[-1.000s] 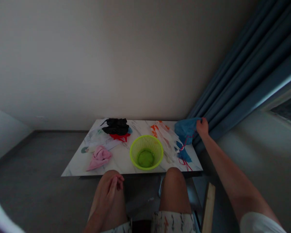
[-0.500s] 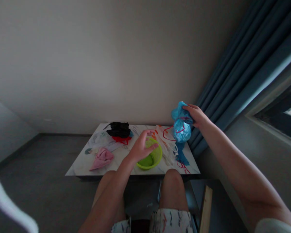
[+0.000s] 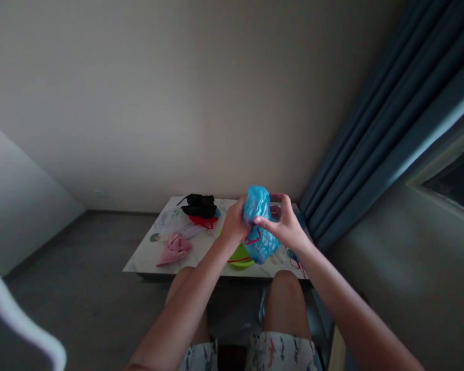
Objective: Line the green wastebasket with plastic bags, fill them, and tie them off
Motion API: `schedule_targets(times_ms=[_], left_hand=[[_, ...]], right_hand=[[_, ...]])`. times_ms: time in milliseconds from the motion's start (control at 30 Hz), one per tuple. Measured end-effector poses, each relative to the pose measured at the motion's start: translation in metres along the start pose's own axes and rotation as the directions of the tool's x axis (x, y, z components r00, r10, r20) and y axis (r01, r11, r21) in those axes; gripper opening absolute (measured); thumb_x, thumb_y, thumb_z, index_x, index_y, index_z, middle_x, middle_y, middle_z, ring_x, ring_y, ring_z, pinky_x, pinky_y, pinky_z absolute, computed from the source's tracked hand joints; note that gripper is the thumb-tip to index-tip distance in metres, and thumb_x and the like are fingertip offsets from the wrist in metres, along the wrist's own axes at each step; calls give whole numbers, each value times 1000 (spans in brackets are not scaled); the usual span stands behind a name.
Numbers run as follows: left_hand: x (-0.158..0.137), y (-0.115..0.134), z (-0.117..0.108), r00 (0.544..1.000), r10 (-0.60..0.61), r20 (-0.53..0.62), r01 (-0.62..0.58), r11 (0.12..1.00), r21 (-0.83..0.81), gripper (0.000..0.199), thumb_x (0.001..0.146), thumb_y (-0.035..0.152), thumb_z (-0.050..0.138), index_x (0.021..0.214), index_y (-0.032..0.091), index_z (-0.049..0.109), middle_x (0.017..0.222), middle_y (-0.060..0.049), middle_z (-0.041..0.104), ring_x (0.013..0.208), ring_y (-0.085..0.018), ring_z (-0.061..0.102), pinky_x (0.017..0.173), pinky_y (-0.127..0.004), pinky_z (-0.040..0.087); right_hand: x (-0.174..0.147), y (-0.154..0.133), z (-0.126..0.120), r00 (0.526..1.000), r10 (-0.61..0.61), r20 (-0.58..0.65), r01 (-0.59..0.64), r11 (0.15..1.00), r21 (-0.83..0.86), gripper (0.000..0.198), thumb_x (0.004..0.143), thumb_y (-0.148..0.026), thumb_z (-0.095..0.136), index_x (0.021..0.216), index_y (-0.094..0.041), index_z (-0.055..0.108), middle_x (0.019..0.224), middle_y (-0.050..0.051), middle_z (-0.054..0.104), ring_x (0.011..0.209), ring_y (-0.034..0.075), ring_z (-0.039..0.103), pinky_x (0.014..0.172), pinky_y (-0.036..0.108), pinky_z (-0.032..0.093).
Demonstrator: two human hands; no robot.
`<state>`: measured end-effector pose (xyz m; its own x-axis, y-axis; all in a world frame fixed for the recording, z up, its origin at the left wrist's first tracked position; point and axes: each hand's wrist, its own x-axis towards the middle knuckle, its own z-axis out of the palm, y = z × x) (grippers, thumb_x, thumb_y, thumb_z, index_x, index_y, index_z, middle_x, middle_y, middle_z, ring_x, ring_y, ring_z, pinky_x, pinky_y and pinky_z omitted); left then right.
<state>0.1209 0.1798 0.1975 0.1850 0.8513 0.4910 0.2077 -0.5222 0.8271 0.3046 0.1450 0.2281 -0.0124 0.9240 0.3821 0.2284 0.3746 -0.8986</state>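
A crumpled blue plastic bag (image 3: 258, 203) with a thin red drawstring is held up over the front half of the table, partly in front of a lime-green basket (image 3: 242, 262). My left hand (image 3: 235, 219) grips the bag from its left side, its fingertips hidden behind the plastic. On the right, my right hand (image 3: 288, 225) has its thumb against the bag's front and its fingers curled round behind. Part of the red string hangs across the basket.
Left on the white marbled table (image 3: 143, 263) lie a pink bag (image 3: 175, 249), a black bag (image 3: 199, 206), a red bag (image 3: 204, 221) and clear plastic (image 3: 170, 221). More blue plastic with red string lies at the right edge, near a blue curtain (image 3: 344, 170).
My right hand has brought the blue bag left and down from the table's right side to above the basket. My left hand, open before, has taken hold of it. The view has shifted slightly right.
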Motion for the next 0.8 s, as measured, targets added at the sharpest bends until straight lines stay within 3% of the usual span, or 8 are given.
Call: schedule_targets(times_ms=[167,267,367,467,567,633,700,800], left_hand=[[-6,10,-10,1000,-1,-12,3,981,195,25,89,13,70,113,21,70,97,-5,79,87,-23,73,81,-32,52],[1,-1,-25,997,-74,37,61,958,281,27,89,9,65,113,20,73,106,-9,82,97,-26,76,87,-33,53],[12,-18,-49,926,-191,324,83,944,320,10,97,29,74,103,21,77,97,-8,83,87,-26,76,76,-32,52],[22,-28,-70,820,-186,541,69,971,231,27,97,49,79,99,22,79,92,-6,81,81,-24,74,71,-29,50],[27,-29,-83,816,-159,555,109,987,121,30,100,52,74,101,22,76,93,-5,78,81,-21,71,72,-28,50],[26,-26,-85,842,-175,511,118,983,144,31,103,53,70,98,22,73,87,-3,74,78,-19,65,70,-27,48],[23,-21,-84,879,-172,444,97,978,188,35,106,55,65,97,22,72,87,-2,71,78,-19,62,70,-27,45],[15,-8,-77,924,-145,355,77,977,199,43,112,59,57,98,21,71,89,-1,69,81,-18,60,72,-27,44]], right_hand=[[-31,20,25,999,15,-51,-21,994,-104,35,105,-59,72,100,-24,67,89,4,69,82,22,65,70,32,56],[-23,30,15,992,28,-121,-42,993,-114,36,107,-57,67,93,-23,65,85,3,68,77,19,63,65,28,51],[-7,41,-5,984,109,-139,-113,993,-25,40,100,-63,74,99,-24,65,87,2,73,75,19,67,63,27,55],[11,54,-27,972,235,-20,-234,970,61,51,87,-67,86,108,-25,64,92,3,78,74,20,74,62,30,62],[24,64,-53,948,291,132,-285,956,-63,67,77,-59,97,125,-25,65,101,4,80,79,23,76,67,36,67],[24,63,-67,964,237,119,-207,952,-224,82,74,-52,99,141,-23,62,105,6,78,84,26,76,74,43,69],[16,52,-71,998,59,-20,-62,915,-398,91,78,-48,97,155,-22,57,118,12,75,98,32,76,88,55,69],[-8,20,-53,950,-297,-93,191,794,-577,68,97,-38,82,160,-28,58,147,18,67,135,40,67,116,67,56]])
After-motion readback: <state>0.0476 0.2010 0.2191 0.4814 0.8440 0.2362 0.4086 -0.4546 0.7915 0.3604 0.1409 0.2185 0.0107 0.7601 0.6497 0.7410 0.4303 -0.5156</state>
